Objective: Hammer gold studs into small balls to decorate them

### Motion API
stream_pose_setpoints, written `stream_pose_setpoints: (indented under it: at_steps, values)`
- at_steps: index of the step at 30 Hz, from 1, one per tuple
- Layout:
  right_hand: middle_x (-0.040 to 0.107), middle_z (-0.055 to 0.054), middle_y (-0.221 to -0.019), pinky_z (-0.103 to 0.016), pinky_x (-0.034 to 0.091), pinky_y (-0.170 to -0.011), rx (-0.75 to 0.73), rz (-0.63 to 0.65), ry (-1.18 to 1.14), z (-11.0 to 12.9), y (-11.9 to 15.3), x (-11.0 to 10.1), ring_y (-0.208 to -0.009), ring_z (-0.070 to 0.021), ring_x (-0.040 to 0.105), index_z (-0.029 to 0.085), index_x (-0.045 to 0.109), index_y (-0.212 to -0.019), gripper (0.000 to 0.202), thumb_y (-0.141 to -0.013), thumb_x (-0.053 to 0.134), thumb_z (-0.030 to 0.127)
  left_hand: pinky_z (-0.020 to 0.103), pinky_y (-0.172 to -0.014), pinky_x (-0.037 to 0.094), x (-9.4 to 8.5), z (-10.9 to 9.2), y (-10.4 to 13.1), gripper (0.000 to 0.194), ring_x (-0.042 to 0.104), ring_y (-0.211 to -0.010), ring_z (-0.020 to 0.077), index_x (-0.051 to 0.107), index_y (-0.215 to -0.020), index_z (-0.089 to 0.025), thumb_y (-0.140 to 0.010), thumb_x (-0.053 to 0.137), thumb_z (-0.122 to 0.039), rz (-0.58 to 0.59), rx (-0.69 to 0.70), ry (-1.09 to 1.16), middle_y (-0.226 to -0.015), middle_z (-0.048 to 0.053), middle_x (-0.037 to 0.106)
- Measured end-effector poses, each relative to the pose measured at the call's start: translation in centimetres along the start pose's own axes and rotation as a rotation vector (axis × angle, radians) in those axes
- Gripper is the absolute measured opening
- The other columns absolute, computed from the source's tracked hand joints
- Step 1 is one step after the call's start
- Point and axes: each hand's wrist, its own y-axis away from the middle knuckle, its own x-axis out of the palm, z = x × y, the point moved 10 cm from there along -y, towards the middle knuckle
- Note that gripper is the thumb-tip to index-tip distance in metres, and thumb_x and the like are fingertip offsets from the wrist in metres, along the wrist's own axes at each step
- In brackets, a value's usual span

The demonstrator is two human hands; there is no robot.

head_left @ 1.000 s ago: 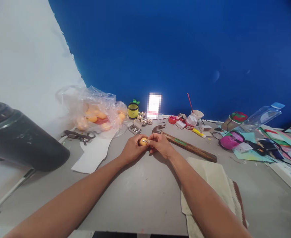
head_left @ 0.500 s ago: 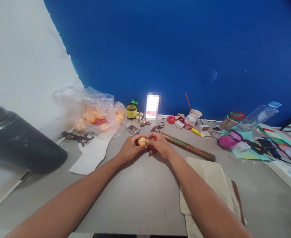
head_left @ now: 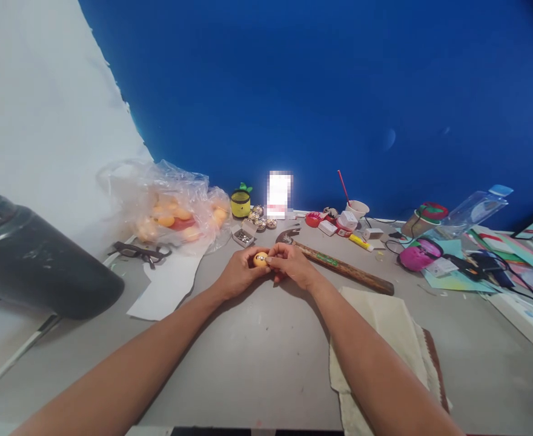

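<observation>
Over the middle of the desk, my left hand (head_left: 241,272) is closed around a small yellow-orange ball (head_left: 260,260) with shiny silvery tack heads on its face. My right hand (head_left: 291,263) meets it from the right, thumb and fingertips pinched together against the ball's side. Whatever those fingertips pinch is too small to make out. Just behind my left hand stands an open little box (head_left: 244,235) of silvery tacks. Several balls covered in metal tacks (head_left: 260,224) lie behind the box. Close to my right hand lies a claw hammer (head_left: 339,263) with a wooden handle.
A clear plastic bag (head_left: 171,206) of yellow-orange balls, eyeglasses (head_left: 142,251) and a dark cylinder (head_left: 43,260) are on the left. A folded cloth (head_left: 375,327) lies under my right forearm. A paper cup (head_left: 358,209), pink pouch (head_left: 420,254) and plastic bottle (head_left: 475,212) stand rightward.
The ball has turned slightly in my left hand, and my right fingertips have shifted a little on its side. All else stays in place.
</observation>
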Motion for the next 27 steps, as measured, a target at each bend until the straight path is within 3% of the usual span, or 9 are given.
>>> stream_pose_setpoints:
  at_steps: [3, 8, 11, 13, 15, 17, 20, 23, 27]
  values:
    - [0.061, 0.005, -0.066, -0.024, 0.054, -0.044, -0.020, -0.010, 0.021, 0.4, 0.2, 0.1, -0.051, -0.0102, 0.056, 0.021, 0.060, -0.082, 0.040, -0.070, 0.084, 0.050, 0.033, -0.084, 0.055, 0.0, -0.2, 0.0, 0.039, 0.071, -0.092, 0.0240, 0.077, -0.109, -0.017, -0.074, 0.077, -0.033, -0.004, -0.001, -0.004, -0.102, 0.005, 0.079]
    - [0.063, 0.003, -0.064, -0.024, 0.044, -0.044, -0.124, -0.119, 0.264, 1.7, 0.4, -0.5, -0.049, -0.0120, 0.053, 0.023, 0.058, -0.077, 0.030, -0.079, 0.076, 0.047, 0.033, -0.083, 0.056, 0.0, -0.3, 0.0, 0.036, 0.070, -0.094, 0.0235, 0.077, -0.108, -0.019, -0.075, 0.074, -0.031, -0.021, 0.029, -0.038, -0.103, 0.005, 0.078]
    - [0.066, 0.001, -0.070, -0.028, 0.048, -0.057, -0.240, -0.356, 0.409, 3.6, 1.0, -3.3, -0.059, -0.0158, 0.059, 0.024, 0.059, -0.080, 0.021, -0.087, 0.066, 0.042, 0.032, -0.078, 0.057, -0.4, 0.1, 0.0, 0.042, 0.068, -0.087, 0.0206, 0.075, -0.113, -0.018, -0.073, 0.075, -0.032, -0.049, -0.014, 0.027, -0.102, 0.005, 0.075]
    - [0.071, -0.004, -0.083, -0.033, 0.052, -0.073, -0.303, -0.561, 0.638, 5.2, 2.0, -5.5, -0.077, -0.0209, 0.065, 0.023, 0.063, -0.084, 0.014, -0.090, 0.063, 0.036, 0.031, -0.072, 0.055, -0.4, 0.6, 0.0, 0.046, 0.065, -0.081, 0.0183, 0.073, -0.118, -0.018, -0.075, 0.074, -0.034, -0.042, -0.067, 0.093, -0.097, 0.005, 0.073]
    - [0.073, -0.010, -0.104, -0.040, 0.051, -0.088, -0.301, -0.672, 0.941, 6.0, 2.6, -6.5, -0.101, -0.0275, 0.065, 0.021, 0.068, -0.096, 0.011, -0.090, 0.064, 0.029, 0.030, -0.068, 0.051, -0.3, 0.8, 0.0, 0.043, 0.061, -0.075, 0.0164, 0.073, -0.117, -0.017, -0.080, 0.070, -0.038, -0.025, -0.101, 0.141, -0.090, 0.005, 0.071]
    - [0.070, -0.016, -0.121, -0.046, 0.048, -0.096, -0.233, -0.674, 1.193, 5.6, 2.4, -6.9, -0.118, -0.0330, 0.060, 0.019, 0.070, -0.110, 0.022, -0.090, 0.069, 0.030, 0.028, -0.064, 0.047, -0.3, 0.8, 0.0, 0.037, 0.058, -0.071, 0.0152, 0.074, -0.111, -0.017, -0.083, 0.065, -0.040, -0.016, -0.116, 0.129, -0.085, 0.005, 0.069]
    - [0.066, -0.019, -0.128, -0.049, 0.047, -0.097, -0.087, -0.599, 1.390, 3.9, 1.8, -7.2, -0.121, -0.0360, 0.058, 0.018, 0.072, -0.111, 0.027, -0.093, 0.072, 0.038, 0.027, -0.061, 0.041, -0.4, 0.7, 0.1, 0.033, 0.055, -0.068, 0.0140, 0.076, -0.106, -0.018, -0.084, 0.064, -0.039, -0.013, -0.128, 0.071, -0.082, 0.003, 0.068]
    - [0.066, -0.018, -0.129, -0.045, 0.047, -0.095, -0.046, -0.555, 1.454, 3.2, 1.6, -7.2, -0.120, -0.0339, 0.058, 0.018, 0.072, -0.109, 0.022, -0.097, 0.068, 0.036, 0.026, -0.062, 0.044, -0.5, 0.7, 0.1, 0.035, 0.055, -0.067, 0.0137, 0.074, -0.110, -0.019, -0.083, 0.065, -0.040, -0.015, -0.120, 0.099, -0.081, 0.001, 0.066]
    - [0.068, -0.017, -0.124, -0.041, 0.046, -0.091, -0.097, -0.562, 1.454, 3.7, 1.4, -6.9, -0.115, -0.0314, 0.062, 0.017, 0.068, -0.112, 0.020, -0.096, 0.067, 0.030, 0.027, -0.066, 0.050, -0.9, 1.2, 0.0, 0.050, 0.058, -0.069, 0.0134, 0.069, -0.123, -0.019, -0.075, 0.073, -0.033, -0.051, -0.111, 0.092, -0.083, -0.001, 0.065]
